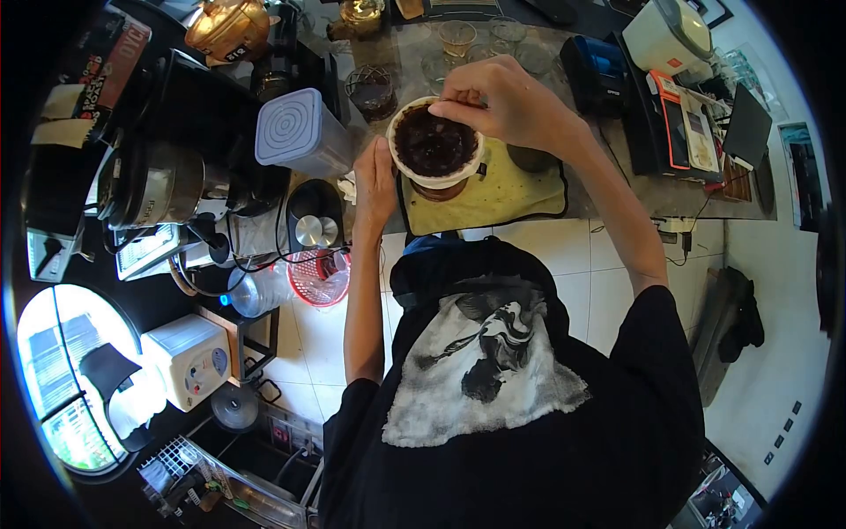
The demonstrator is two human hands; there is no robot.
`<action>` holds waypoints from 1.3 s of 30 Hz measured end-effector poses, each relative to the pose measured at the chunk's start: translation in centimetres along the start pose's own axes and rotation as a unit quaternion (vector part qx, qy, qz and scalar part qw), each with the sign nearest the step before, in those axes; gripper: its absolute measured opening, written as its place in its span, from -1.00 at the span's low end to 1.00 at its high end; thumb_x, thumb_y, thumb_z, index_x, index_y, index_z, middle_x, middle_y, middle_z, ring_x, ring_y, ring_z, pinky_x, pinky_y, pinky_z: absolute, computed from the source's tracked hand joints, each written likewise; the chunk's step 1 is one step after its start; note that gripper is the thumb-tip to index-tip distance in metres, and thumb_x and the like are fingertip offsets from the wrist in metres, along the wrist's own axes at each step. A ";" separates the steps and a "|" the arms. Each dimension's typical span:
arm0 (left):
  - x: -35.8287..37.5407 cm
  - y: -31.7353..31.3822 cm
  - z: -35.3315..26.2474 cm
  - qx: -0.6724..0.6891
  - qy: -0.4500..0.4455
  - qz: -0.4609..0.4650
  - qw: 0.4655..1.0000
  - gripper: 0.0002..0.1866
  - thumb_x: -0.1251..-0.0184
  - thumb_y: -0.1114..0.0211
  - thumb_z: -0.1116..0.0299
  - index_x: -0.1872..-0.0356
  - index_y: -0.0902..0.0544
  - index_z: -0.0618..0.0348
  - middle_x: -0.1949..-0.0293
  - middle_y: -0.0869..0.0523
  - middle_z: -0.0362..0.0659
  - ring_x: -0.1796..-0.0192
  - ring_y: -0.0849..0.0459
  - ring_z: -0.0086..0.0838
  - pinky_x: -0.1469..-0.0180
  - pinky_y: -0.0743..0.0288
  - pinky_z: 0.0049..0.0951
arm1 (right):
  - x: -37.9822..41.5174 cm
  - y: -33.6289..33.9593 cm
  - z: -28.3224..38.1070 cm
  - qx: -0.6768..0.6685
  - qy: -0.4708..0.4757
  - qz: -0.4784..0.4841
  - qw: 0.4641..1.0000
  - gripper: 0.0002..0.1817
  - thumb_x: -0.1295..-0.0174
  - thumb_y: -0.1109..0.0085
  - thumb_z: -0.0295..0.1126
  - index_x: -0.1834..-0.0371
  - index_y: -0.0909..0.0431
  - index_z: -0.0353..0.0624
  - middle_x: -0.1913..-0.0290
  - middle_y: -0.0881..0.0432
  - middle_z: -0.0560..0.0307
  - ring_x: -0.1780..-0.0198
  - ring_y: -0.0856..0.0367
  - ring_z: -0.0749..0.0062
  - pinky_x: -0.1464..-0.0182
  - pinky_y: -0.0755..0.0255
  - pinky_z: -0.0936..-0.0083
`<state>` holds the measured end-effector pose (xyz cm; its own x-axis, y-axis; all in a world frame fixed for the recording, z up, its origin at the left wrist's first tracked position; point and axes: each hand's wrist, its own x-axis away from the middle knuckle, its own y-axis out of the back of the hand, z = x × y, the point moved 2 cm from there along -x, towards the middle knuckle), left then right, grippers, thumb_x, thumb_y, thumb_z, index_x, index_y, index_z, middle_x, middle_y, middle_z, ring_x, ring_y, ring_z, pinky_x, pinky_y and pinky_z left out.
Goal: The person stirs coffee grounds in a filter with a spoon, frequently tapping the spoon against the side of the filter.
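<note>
A round white-rimmed dripper [435,143] with wet, dark coffee grounds inside stands over a yellow-green cloth [526,192]. My left hand [375,182] is upright at the left side of its rim, fingers together; whether it grips the rim is hard to see. My right hand [495,101] is above the rim's upper right, with thumb and fingertips pinched at the filter's edge. The vessel under the dripper is mostly hidden.
Left of the hands stand a lidded plastic container [296,132] and a wire-topped glass [371,91]. Several glasses [457,37] are behind the dripper. A black device [596,75] sits at the right. A scale with a metal knob [315,231] lies near the table's left edge.
</note>
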<state>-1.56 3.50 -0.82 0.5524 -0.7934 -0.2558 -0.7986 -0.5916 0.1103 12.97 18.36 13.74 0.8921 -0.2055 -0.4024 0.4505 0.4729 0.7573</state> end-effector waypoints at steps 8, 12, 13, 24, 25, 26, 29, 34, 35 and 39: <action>0.1 0.0 -0.4 0.004 0.019 0.003 1.000 -0.57 -0.69 0.12 0.20 0.38 -0.44 0.31 0.53 -0.34 -0.24 0.42 -0.24 -0.58 0.38 -0.19 -0.43 | 0.1 -0.4 -0.3 -0.026 0.004 -0.010 1.000 -0.73 -0.28 -0.33 -0.32 0.39 -0.66 -0.37 0.52 -0.63 -0.11 0.54 -0.58 0.13 0.40 -0.45 0.35; 0.0 0.0 -0.2 -0.011 0.006 -0.001 1.000 -0.57 -0.69 0.12 0.21 0.37 -0.45 0.32 0.52 -0.35 -0.24 0.42 -0.25 -0.57 0.38 -0.20 -0.42 | 0.1 -0.3 -0.4 0.008 -0.008 -0.002 1.000 -0.73 -0.27 -0.33 -0.32 0.40 -0.66 -0.36 0.52 -0.62 -0.11 0.54 -0.56 0.11 0.40 -0.45 0.35; 0.0 0.0 -0.3 -0.011 0.006 0.000 1.000 -0.57 -0.69 0.12 0.21 0.37 -0.45 0.32 0.52 -0.35 -0.24 0.42 -0.25 -0.57 0.38 -0.20 -0.42 | 0.1 -0.3 -0.4 0.013 -0.008 -0.004 1.000 -0.74 -0.27 -0.33 -0.32 0.40 -0.65 -0.36 0.52 -0.62 -0.12 0.55 -0.56 0.10 0.40 -0.45 0.34; 0.0 0.1 0.0 -0.003 0.003 0.001 1.000 -0.58 -0.68 0.11 0.23 0.38 -0.46 0.31 0.55 -0.35 -0.22 0.44 -0.24 -0.56 0.39 -0.20 -0.40 | -0.1 -0.2 0.3 -0.001 -0.006 0.004 1.000 -0.73 -0.26 -0.34 -0.32 0.39 -0.65 -0.37 0.52 -0.60 -0.14 0.53 -0.56 0.08 0.40 -0.43 0.32; 0.0 0.1 0.1 -0.003 0.002 0.001 1.000 -0.58 -0.68 0.11 0.23 0.38 -0.46 0.31 0.55 -0.35 -0.22 0.44 -0.24 -0.56 0.39 -0.20 -0.40 | -0.1 -0.1 0.4 0.000 -0.008 0.013 1.000 -0.73 -0.26 -0.34 -0.32 0.39 -0.65 -0.38 0.52 -0.61 -0.14 0.53 -0.56 0.09 0.40 -0.43 0.32; 0.0 0.0 -0.2 0.000 0.007 0.003 1.000 -0.58 -0.69 0.11 0.22 0.38 -0.46 0.31 0.55 -0.35 -0.23 0.44 -0.24 -0.56 0.39 -0.20 -0.40 | -0.1 -0.2 0.3 0.000 -0.008 0.013 1.000 -0.73 -0.26 -0.34 -0.32 0.39 -0.65 -0.38 0.52 -0.61 -0.14 0.53 -0.56 0.09 0.40 -0.43 0.32; 0.0 0.0 -0.1 0.005 0.009 0.006 1.000 -0.58 -0.69 0.11 0.22 0.38 -0.45 0.31 0.55 -0.35 -0.23 0.44 -0.24 -0.56 0.39 -0.20 -0.39 | 0.0 -0.4 -0.1 0.001 -0.013 -0.011 1.000 -0.73 -0.26 -0.34 -0.32 0.39 -0.65 -0.38 0.53 -0.60 -0.15 0.54 -0.55 0.07 0.40 -0.43 0.32; 0.1 0.0 0.5 0.017 0.012 0.000 1.000 -0.58 -0.69 0.11 0.22 0.38 -0.45 0.32 0.55 -0.34 -0.23 0.43 -0.25 -0.56 0.38 -0.20 -0.40 | 0.0 -0.4 -0.2 0.026 -0.014 0.002 1.000 -0.73 -0.26 -0.33 -0.32 0.39 -0.65 -0.37 0.54 -0.60 -0.14 0.54 -0.55 0.06 0.40 -0.44 0.34; 0.0 0.1 0.4 0.008 0.009 0.002 1.000 -0.58 -0.69 0.11 0.22 0.38 -0.45 0.32 0.55 -0.34 -0.23 0.43 -0.25 -0.56 0.38 -0.20 -0.40 | 0.0 -0.4 -0.2 0.027 -0.014 0.002 1.000 -0.73 -0.26 -0.33 -0.32 0.39 -0.65 -0.37 0.54 -0.60 -0.14 0.54 -0.55 0.06 0.40 -0.44 0.34; 0.1 0.1 0.7 0.012 0.010 0.000 1.000 -0.58 -0.69 0.11 0.22 0.37 -0.45 0.32 0.54 -0.35 -0.22 0.42 -0.25 -0.55 0.37 -0.21 -0.40 | -0.1 -0.4 0.2 -0.008 -0.012 -0.005 1.000 -0.75 -0.25 -0.34 -0.35 0.39 -0.65 -0.37 0.52 -0.61 -0.14 0.53 -0.56 0.05 0.40 -0.44 0.34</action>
<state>-1.72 3.49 -1.53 0.5567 -0.7961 -0.2373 -0.8038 -0.5883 0.0881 12.71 18.06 13.61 0.8880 -0.2308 -0.3978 0.4595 0.4841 0.7447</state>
